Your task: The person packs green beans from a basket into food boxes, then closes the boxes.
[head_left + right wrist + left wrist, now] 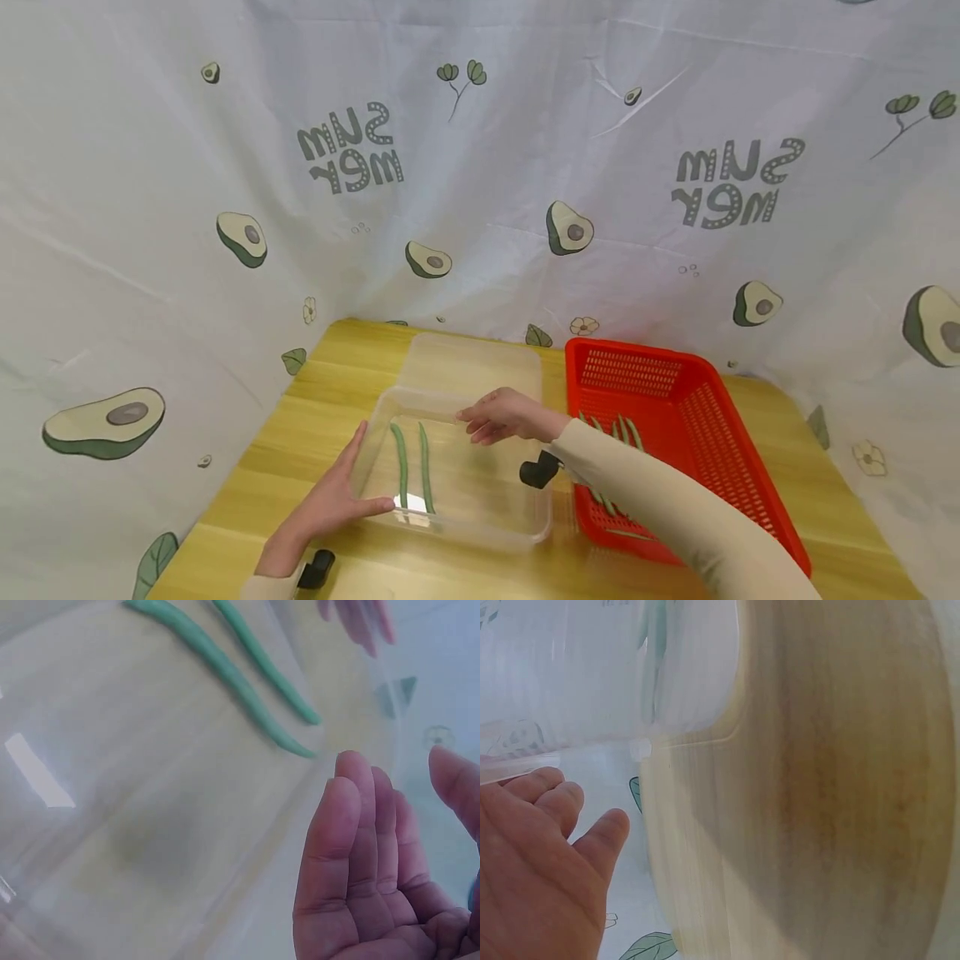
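Left hand (337, 495) is spread, just bracing the clear box (495, 533), so a sideways bump could skid it. Two green beans (426, 467) lie inside; the empty, loose-fingered right hand (501, 414) could nudge them askew if it dips.

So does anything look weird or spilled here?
Yes: the "summer" lettering on the backdrop cloth looks odd, because it reads backwards. Nothing looks spilled: the visible green beans lie in the clear box and the red basket.
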The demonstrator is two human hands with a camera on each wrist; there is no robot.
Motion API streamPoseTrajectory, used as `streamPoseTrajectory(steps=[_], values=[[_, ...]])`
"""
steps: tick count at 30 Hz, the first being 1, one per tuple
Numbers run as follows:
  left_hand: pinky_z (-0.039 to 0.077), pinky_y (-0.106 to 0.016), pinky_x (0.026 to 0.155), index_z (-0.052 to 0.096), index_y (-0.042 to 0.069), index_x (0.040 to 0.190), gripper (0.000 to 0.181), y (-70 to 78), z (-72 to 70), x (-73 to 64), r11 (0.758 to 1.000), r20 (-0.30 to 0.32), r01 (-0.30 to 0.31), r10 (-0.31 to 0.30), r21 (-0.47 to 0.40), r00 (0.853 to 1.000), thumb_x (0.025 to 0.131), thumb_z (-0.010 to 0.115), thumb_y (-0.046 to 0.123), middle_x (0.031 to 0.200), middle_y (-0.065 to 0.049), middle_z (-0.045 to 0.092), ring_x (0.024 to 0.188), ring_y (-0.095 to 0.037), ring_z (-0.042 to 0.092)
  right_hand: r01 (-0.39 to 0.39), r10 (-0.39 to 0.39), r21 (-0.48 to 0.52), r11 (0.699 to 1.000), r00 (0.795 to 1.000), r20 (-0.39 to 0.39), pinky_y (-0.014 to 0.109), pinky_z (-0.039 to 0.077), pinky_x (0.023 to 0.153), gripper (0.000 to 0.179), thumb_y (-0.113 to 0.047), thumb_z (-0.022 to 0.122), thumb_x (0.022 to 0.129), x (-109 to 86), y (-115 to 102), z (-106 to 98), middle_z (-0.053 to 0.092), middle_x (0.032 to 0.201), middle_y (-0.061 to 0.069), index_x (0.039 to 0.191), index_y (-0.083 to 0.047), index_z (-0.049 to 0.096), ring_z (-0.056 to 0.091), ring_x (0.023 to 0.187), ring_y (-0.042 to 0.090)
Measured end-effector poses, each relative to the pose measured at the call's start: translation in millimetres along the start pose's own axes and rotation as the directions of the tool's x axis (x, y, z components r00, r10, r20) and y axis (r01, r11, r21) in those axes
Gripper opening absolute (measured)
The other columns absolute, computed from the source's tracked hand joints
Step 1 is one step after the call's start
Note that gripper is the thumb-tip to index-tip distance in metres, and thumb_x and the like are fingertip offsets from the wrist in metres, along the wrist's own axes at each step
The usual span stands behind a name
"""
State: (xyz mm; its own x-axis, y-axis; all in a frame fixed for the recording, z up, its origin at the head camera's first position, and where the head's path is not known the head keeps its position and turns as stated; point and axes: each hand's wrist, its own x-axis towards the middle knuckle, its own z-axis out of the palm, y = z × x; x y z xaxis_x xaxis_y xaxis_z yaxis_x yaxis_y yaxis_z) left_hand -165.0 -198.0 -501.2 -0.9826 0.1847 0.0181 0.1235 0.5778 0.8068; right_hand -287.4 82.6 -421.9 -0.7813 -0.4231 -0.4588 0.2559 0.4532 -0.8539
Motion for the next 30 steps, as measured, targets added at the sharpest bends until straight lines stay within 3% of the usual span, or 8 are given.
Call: streamPoseTrajectory(steps=[6,13,17,23,26,30], values=[[0.02,-0.065,0.103,-0.001,0.014,0.154,0.121,0.7,-2.1,1.3,1.0,0.015,-0.004,0.004,-0.008,1.0,0.07,0.083,0.04,0.154,-0.024,0.007,0.135,-0.049,0.016,0.031,-0.029,0.03,0.999,0.998,-0.055,0.038,0.055,0.077,0.041,-0.031,0.067,0.089,-20.0,-9.6,-40.2,0.065,0.106,0.024,0.106,0.007,0.061,0.068,0.077,0.022],[0.02,-0.065,0.102,-0.002,0.019,0.154,0.121,0.2,-2.2,0.9,1.0,0.006,-0.012,0.012,-0.004,1.0,0.07,0.083,0.041,0.154,-0.024,0.007,0.134,-0.049,0.016,0.063,-0.048,0.089,0.994,0.986,-0.159,0.037,0.054,0.079,0.036,-0.025,0.067,0.09,-46.5,-2.7,-94.1,0.067,0.095,0.013,0.107,0.006,0.063,0.066,0.081,0.024],[0.02,-0.065,0.102,-0.001,0.019,0.154,0.121,0.8,-3.0,0.4,1.0,0.004,-0.018,0.018,-0.003,1.0,0.07,0.083,0.041,0.154,-0.024,0.008,0.135,-0.049,0.016,0.059,-0.033,0.124,0.99,0.978,-0.205,0.036,0.055,0.078,0.033,-0.025,0.067,0.09,-61.5,8.7,-120.2,0.068,0.088,0.011,0.104,0.005,0.063,0.066,0.077,0.023],[0.02,-0.065,0.102,-0.002,0.018,0.154,0.121,2.2,-3.2,0.7,1.0,0.02,-0.013,0.013,-0.003,1.0,0.071,0.083,0.039,0.154,-0.025,0.007,0.134,-0.05,0.016,0.022,0.009,0.117,0.993,0.965,-0.261,0.033,0.054,0.077,0.046,-0.031,0.066,0.09,-81.1,35.3,-152.1,0.069,0.09,0.008,0.115,0.007,0.061,0.065,0.08,0.021],[0.02,-0.065,0.102,-0.001,0.017,0.154,0.121,2.1,-2.8,0.7,1.0,0.015,-0.006,0.006,-0.004,1.0,0.07,0.083,0.041,0.154,-0.025,0.008,0.134,-0.049,0.016,-0.019,0.043,0.083,0.996,0.953,-0.299,0.034,0.054,0.08,0.055,-0.037,0.067,0.088,-87.9,50.0,-163.3,0.069,0.096,0.009,0.119,0.008,0.059,0.065,0.081,0.019],[0.019,-0.064,0.103,0.0,0.015,0.154,0.121,1.1,-2.1,0.1,1.0,0.011,0.007,-0.007,-0.024,1.0,0.069,0.083,0.042,0.155,-0.022,0.008,0.136,-0.046,0.015,-0.047,0.055,0.035,0.998,0.955,-0.292,0.042,0.049,0.089,0.065,-0.04,0.065,0.089,-99.6,68.1,-174.1,0.063,0.116,0.019,0.129,0.01,0.052,0.064,0.091,0.023]])
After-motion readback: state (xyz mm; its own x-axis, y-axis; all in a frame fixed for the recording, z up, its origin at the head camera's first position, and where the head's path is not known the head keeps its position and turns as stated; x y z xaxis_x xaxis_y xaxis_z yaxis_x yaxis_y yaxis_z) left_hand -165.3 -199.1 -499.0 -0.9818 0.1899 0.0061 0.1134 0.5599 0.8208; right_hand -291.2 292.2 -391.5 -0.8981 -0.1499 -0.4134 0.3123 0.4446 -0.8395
